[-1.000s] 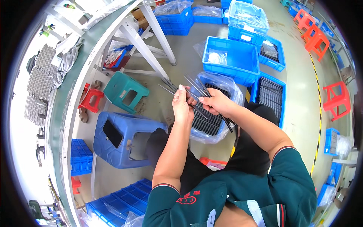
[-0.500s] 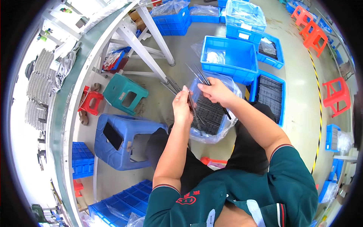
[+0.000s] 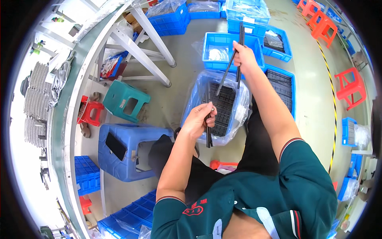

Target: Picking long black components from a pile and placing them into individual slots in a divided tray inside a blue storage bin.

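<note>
My left hand (image 3: 199,119) is closed around a few thin black rods (image 3: 208,131) held upright over my lap. My right hand (image 3: 243,55) is stretched forward and grips other black rods (image 3: 238,53), which fan out above and below the fist. Under both hands stands a blue crate lined with a clear plastic bag (image 3: 195,99), filled with many black rods (image 3: 223,105) lying in rows.
A blue stool (image 3: 119,153) with a dark phone on it is at my left, with teal (image 3: 125,101) and red (image 3: 90,113) stools beyond. More blue crates (image 3: 223,44) with bagged parts lie ahead. A white table frame (image 3: 139,44) stands left; red stools (image 3: 352,89) at the right.
My hands have separated: the right one moved forward and up with its rods, while the left dropped back toward my lap holding its own few.
</note>
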A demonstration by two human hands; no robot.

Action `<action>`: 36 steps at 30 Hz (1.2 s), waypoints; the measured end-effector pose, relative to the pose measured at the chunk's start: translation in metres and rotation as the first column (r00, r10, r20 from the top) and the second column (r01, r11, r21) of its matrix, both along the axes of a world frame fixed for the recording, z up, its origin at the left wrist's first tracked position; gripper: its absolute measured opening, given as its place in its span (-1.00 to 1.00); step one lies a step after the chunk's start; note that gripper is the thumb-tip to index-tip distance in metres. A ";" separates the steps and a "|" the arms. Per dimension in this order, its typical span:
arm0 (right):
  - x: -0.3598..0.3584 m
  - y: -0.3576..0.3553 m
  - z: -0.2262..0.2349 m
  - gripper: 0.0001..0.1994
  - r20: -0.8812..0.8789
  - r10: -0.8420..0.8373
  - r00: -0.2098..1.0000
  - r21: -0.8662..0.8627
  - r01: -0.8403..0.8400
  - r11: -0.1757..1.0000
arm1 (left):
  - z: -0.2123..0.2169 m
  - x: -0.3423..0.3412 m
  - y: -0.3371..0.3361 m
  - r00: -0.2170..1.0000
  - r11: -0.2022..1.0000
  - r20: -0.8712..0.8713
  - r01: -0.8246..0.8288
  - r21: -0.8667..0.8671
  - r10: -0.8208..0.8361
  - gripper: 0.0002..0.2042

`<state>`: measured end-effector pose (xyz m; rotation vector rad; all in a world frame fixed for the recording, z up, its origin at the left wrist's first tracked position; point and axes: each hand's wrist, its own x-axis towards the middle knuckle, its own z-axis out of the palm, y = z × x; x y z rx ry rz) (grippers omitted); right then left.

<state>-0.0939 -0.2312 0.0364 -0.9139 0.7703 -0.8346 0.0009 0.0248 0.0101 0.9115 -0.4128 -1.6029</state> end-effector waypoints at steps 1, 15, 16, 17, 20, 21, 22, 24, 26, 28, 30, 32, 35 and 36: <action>0.000 0.001 0.005 -0.74 0.020 0.020 1.000 0.004 -0.020 1.000 | 0.000 0.002 0.001 1.000 1.000 0.002 -0.006 0.000 0.006 -0.71; 0.033 0.123 0.001 -0.52 -0.774 0.063 0.630 -0.480 -0.648 0.591 | -0.010 0.008 -0.002 0.989 0.989 -0.046 -0.141 -0.034 0.139 -0.72; 0.034 0.123 0.003 -0.54 -0.813 0.008 0.583 -0.488 -0.688 0.537 | -0.008 0.009 -0.002 0.979 0.980 -0.055 -0.197 -0.016 0.196 -0.73; 0.036 0.121 0.003 -0.54 -0.811 0.006 0.585 -0.491 -0.687 0.536 | -0.004 0.008 -0.002 0.968 0.970 -0.079 -0.242 -0.024 0.239 -0.73; 0.040 0.114 0.001 -0.56 -0.720 0.111 0.685 -0.525 -0.642 0.559 | -0.003 0.016 0.001 0.946 0.946 -0.076 -0.319 -0.057 0.314 -0.73; 0.038 0.113 0.000 -0.57 -0.689 0.195 0.698 -0.452 -0.624 0.638 | -0.004 0.019 0.002 0.928 0.927 -0.065 -0.371 -0.063 0.367 -0.73; 0.034 0.115 0.006 -0.58 -0.647 0.276 0.710 -0.369 -0.609 0.702 | -0.003 0.021 0.001 0.905 0.902 -0.056 -0.426 -0.071 0.422 -0.73; 0.027 0.110 0.000 -0.64 -0.632 0.275 0.725 -0.427 -0.622 0.656 | -0.001 0.025 -0.002 0.844 0.843 -0.041 -0.537 -0.046 0.535 -0.74; 0.018 0.118 0.004 -0.71 -0.539 0.460 0.706 -0.194 -0.635 0.748 | 0.000 0.031 -0.001 0.792 0.792 -0.026 -0.610 -0.008 0.610 -0.76; 0.010 0.124 0.009 -0.76 -0.480 0.542 0.690 -0.098 -0.656 0.748 | -0.004 0.040 -0.002 0.758 0.759 -0.080 -0.650 -0.017 0.647 -0.75; 0.004 0.129 0.011 -0.69 -0.448 0.579 0.681 -0.110 -0.685 0.720 | -0.005 0.047 -0.002 0.736 0.735 -0.089 -0.677 -0.052 0.671 -0.74; 0.000 0.130 0.015 -0.74 -0.454 0.612 0.648 -0.073 -0.712 0.699 | -0.003 0.047 -0.005 0.715 0.712 -0.115 -0.699 -0.075 0.690 -0.73; -0.004 0.131 0.012 -0.80 -0.399 0.701 0.591 -0.003 -0.765 0.644 | 0.001 0.044 -0.008 0.726 0.719 -0.163 -0.687 -0.108 0.668 -0.73; -0.004 0.131 0.011 -0.80 -0.397 0.701 0.593 -0.002 -0.764 0.645 | 0.002 0.040 -0.010 0.713 0.708 -0.159 -0.699 -0.100 0.683 -0.73</action>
